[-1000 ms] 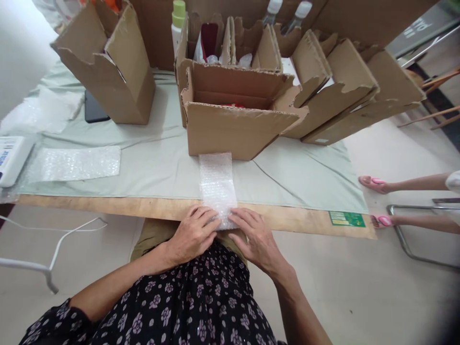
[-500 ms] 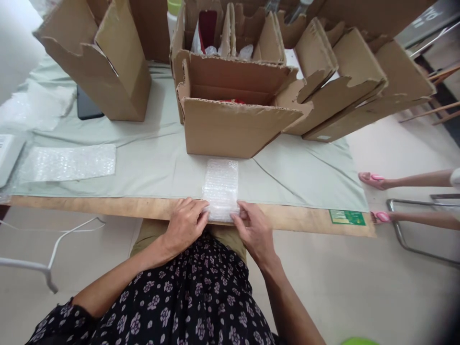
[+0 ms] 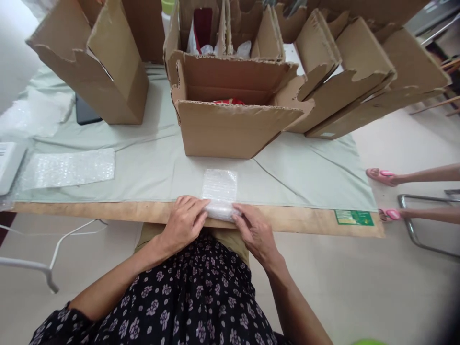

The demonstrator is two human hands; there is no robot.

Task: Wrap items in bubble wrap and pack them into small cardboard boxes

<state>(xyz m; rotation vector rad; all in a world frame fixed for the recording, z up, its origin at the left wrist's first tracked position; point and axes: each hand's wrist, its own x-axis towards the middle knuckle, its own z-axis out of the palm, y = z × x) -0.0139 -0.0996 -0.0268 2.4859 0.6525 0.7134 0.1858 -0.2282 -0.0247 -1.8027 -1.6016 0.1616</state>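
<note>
A strip of bubble wrap [image 3: 220, 184] lies at the table's front edge, its near end rolled into a thick tube. My left hand [image 3: 186, 218] grips the left end of that roll, thumb and fingers closed on it. On the right end, my right hand [image 3: 254, 229] pinches the roll in the same way. Whether anything is wrapped inside the roll I cannot tell. Just beyond the strip stands an open cardboard box [image 3: 237, 132] with something red in it.
Farther left lie another bubble wrap sheet [image 3: 74, 167] and a dark phone-like object [image 3: 86, 111] beside a tall cardboard box [image 3: 120, 81]. Several cut boxes [image 3: 359, 72] line the back. At right, a person's feet in pink sandals [image 3: 386, 176] are near a metal frame [image 3: 409, 225].
The flat part of the bubble wrap strip has become shorter and the roll at its near end thicker. Both hands stay at its two ends. The view has shifted slightly.
</note>
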